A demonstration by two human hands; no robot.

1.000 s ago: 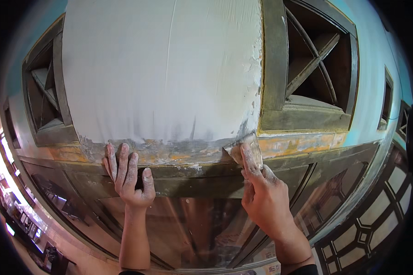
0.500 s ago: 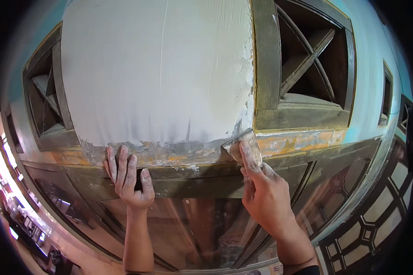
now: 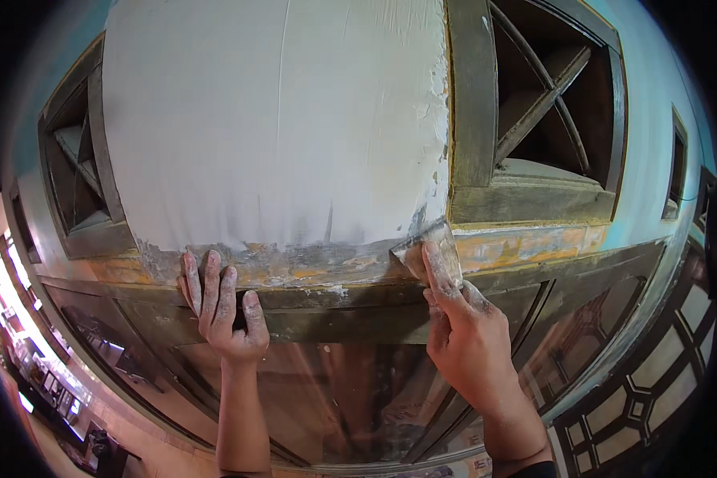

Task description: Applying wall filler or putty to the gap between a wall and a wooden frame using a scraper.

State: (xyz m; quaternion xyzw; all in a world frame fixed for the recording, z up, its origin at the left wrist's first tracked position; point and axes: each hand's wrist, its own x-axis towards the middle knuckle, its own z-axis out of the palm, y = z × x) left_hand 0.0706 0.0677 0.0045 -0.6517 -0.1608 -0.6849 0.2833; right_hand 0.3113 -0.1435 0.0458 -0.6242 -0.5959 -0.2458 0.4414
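The right hand [image 3: 466, 338] is gripping a putty knife [image 3: 429, 248], pressing it against the white plastered wall [image 3: 279, 119] at its lower right corner; the left hand [image 3: 223, 307], fingers spread, is resting empty on the wall's bottom ledge [image 3: 311, 267].

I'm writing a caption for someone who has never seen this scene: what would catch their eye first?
The big white plastered panel fills the upper middle, its lower edge ragged over worn, orange-flecked wood. At its lower right corner the right hand presses a flat scraper blade against the plaster, while the left hand rests spread on the wooden ledge below. Dark lattice openings flank the panel.
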